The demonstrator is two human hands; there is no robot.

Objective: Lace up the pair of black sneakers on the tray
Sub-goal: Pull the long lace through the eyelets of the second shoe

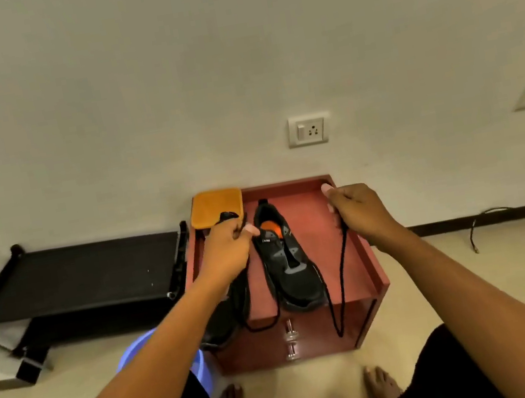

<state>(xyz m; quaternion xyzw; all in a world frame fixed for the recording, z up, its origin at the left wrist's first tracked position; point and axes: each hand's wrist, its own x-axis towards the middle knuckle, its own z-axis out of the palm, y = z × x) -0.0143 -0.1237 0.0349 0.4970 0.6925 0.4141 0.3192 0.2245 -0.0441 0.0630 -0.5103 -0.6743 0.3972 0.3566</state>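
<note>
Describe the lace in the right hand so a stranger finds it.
Find the red-brown tray below the wall socket. A black sneaker lies on it. The lace hangs from the right hand, right of that sneaker; the other lace loops on its left.

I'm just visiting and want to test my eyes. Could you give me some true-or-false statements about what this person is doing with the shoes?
1. The right hand grips a black lace that hangs down past the tray's front edge. True.
2. The sneaker in the middle of the tray is fully laced. False: no lace crosses its tongue.
3. An orange square pad sits at the tray's far left corner. True.
4. The blue tub stands to the right of the tray. False: it is on the left, partly under the left arm.
5. The left hand lies flat on the floor. False: it is raised over the tray, pinching the lace.
</note>
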